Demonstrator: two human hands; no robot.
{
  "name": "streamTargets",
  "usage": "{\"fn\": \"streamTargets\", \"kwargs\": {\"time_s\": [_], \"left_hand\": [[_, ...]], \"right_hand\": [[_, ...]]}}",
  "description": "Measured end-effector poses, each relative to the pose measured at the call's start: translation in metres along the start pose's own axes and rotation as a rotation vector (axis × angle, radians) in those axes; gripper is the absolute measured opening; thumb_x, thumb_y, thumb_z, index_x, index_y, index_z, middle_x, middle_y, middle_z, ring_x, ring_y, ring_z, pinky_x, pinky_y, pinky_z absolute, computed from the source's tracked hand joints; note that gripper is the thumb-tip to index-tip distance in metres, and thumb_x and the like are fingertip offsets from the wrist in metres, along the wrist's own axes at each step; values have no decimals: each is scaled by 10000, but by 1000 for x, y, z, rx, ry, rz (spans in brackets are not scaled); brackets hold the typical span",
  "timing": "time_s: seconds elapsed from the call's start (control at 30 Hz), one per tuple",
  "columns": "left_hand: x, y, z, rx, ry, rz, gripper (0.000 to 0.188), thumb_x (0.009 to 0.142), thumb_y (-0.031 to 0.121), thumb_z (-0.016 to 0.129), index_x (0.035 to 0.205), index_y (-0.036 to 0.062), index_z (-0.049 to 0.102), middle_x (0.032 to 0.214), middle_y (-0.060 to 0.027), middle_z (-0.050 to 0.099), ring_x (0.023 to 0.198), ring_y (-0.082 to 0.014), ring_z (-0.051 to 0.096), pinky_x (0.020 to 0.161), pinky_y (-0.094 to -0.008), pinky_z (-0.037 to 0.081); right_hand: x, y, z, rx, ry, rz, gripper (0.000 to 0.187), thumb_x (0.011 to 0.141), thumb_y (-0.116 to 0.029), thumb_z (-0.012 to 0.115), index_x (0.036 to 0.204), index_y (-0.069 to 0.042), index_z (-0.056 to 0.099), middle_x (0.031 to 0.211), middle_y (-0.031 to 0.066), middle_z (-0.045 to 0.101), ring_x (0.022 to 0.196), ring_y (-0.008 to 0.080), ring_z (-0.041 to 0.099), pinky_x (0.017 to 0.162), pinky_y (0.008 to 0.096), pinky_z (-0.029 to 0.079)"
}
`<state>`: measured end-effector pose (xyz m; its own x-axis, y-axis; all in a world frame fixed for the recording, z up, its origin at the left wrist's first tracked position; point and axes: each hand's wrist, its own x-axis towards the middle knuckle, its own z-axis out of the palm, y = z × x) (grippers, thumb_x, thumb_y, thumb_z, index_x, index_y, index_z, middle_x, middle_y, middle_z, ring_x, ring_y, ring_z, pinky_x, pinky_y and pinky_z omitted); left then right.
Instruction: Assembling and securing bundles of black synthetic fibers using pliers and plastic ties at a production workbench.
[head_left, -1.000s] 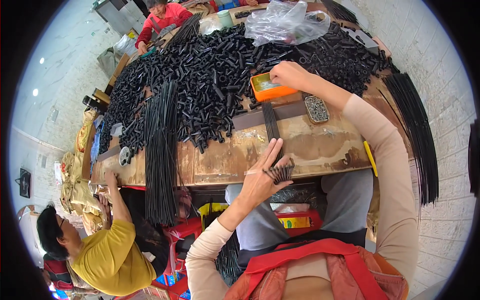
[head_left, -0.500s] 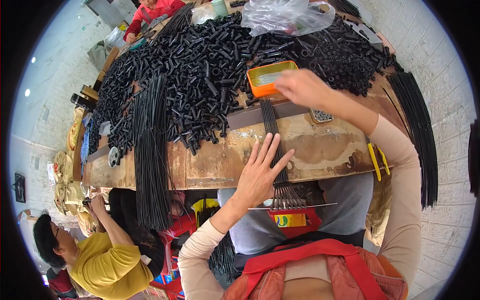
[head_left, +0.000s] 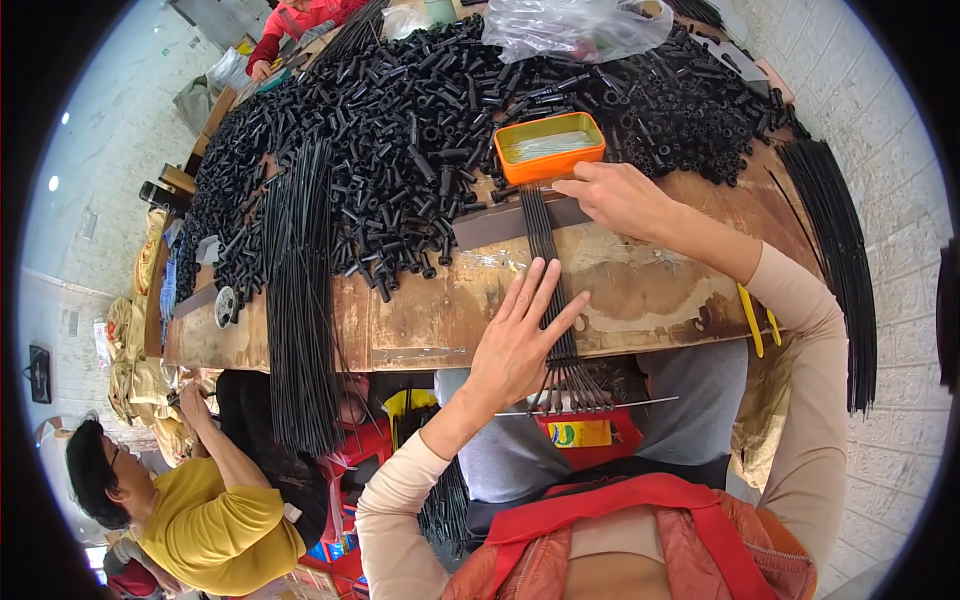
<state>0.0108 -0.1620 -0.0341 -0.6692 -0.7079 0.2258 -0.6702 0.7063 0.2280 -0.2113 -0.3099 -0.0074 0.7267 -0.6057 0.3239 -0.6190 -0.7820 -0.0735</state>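
A flat row of thin black rods (head_left: 539, 228) runs from the table over its near edge. My left hand (head_left: 513, 345) lies flat across the rods with its fingers stretched out. Below it, a thin metal rod (head_left: 650, 402) crosses the fanned lower ends. My right hand (head_left: 628, 203) is pinched just below the front of an orange box (head_left: 548, 172), beside the rods' far ends; whatever is between its fingertips is too small to make out. Thin silvery pins (head_left: 550, 148) lie inside the box. A dark flat strip (head_left: 485, 228) passes beneath the rods.
Black tubular parts (head_left: 400, 130) are heaped across the table's far half, with a clear plastic bag (head_left: 575, 30) on top. Long black rod bundles (head_left: 300, 300) (head_left: 835, 260) hang at both sides. Yellow-handled pliers (head_left: 750, 320) sit at the right edge. A person in yellow (head_left: 215, 520) works at left.
My right hand has come from over the orange box down toward me, to the rods' far ends. The left hand keeps its place on the rods.
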Motion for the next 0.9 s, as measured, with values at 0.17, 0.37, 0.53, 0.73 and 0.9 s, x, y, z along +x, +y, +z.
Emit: {"fn": "streamTargets", "kwargs": {"time_s": [0.17, 0.37, 0.53, 0.73, 0.9], "left_hand": [[1, 1, 0, 99, -11, 23, 761, 807, 496, 641, 1457, 194, 386, 1523, -249, 230, 1433, -401, 192, 1157, -484, 202], [0, 1, -4, 66, -41, 6, 801, 781, 473, 682, 1466, 204, 366, 1527, -240, 225, 1439, -394, 174, 1171, -477, 178], [0, 0, -4, 79, -25, 28, 798, 773, 476, 690, 1455, 197, 385, 1523, -235, 239, 1434, -388, 191, 1169, -475, 187], [1, 0, -3, 57, -3, 32, 777, 770, 470, 693, 1440, 195, 412, 1515, -236, 254, 1429, -387, 208, 1165, -474, 205], [1, 1, -4, 55, -3, 28, 776, 767, 461, 694, 1441, 197, 412, 1514, -237, 257, 1429, -383, 212, 1165, -471, 206]], "right_hand": [[0, -1, -1, -8, -11, -10, 370, 773, -31, 589, 1141, -53, 624, 863, 104, 566, 801, 299, 612, 666, 410, 517], [0, -1, 3, -39, -4, -40, 383, 773, -29, 586, 1154, -55, 613, 871, 100, 561, 816, 294, 614, 674, 410, 519], [-3, -4, -3, -16, -15, 27, 381, 777, -24, 580, 1156, -56, 598, 875, 101, 561, 829, 294, 616, 682, 408, 522], [1, -4, 3, -45, -1, -27, 383, 780, -29, 584, 1162, -51, 597, 894, 99, 566, 841, 283, 619, 682, 395, 523], [7, 18, 9, -22, 36, -84, 232, 791, -43, 589, 1021, -41, 616, 863, 98, 574, 828, 280, 623, 684, 382, 525]]}}
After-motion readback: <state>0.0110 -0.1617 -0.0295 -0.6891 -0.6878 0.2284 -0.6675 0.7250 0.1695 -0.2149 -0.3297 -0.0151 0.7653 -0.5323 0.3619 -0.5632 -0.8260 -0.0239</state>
